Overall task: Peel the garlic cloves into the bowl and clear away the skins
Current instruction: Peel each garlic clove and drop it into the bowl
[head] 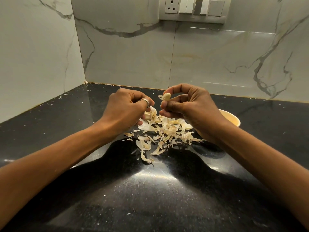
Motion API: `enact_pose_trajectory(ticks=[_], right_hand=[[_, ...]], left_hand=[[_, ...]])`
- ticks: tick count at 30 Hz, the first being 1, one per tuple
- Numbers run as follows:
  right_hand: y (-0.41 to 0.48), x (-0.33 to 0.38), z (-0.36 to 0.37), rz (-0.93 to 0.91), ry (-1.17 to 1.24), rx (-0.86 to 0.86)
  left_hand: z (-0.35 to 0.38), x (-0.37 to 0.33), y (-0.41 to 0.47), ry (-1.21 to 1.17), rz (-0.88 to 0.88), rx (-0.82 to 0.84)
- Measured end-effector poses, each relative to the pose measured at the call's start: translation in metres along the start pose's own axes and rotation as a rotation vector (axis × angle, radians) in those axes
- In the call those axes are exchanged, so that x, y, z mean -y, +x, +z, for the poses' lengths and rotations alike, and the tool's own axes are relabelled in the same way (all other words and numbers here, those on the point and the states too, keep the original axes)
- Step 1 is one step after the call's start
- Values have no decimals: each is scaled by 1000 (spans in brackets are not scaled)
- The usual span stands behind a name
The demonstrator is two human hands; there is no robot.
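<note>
My right hand (189,104) pinches a pale garlic clove (166,96) between thumb and fingers, with a flake of skin hanging off its left side. My left hand (127,106), a ring on one finger, grips the rest of the garlic bulb (151,114) just above the counter. Below and between both hands lies a loose pile of papery garlic skins (163,133). A cream bowl (231,118) stands to the right, mostly hidden behind my right wrist; its contents are out of sight.
The black speckled countertop (150,190) runs into a corner of marble-patterned wall tiles (133,56). A switch and socket panel (194,9) is on the back wall. Small skin flecks dot the counter at the left.
</note>
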State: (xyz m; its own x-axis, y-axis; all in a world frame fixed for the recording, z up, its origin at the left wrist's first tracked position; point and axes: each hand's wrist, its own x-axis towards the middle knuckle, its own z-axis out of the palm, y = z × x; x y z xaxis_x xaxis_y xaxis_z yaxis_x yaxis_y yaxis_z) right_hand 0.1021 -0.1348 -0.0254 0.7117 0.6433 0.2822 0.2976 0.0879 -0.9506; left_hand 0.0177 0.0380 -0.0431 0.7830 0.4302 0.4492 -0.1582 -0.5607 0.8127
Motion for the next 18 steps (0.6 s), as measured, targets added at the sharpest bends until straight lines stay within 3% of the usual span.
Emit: enact_pose_trajectory(ticks=[18], right_hand=[[-1, -2, 2, -6, -126, 11]], left_hand=[[0, 4, 2, 136, 257, -84]])
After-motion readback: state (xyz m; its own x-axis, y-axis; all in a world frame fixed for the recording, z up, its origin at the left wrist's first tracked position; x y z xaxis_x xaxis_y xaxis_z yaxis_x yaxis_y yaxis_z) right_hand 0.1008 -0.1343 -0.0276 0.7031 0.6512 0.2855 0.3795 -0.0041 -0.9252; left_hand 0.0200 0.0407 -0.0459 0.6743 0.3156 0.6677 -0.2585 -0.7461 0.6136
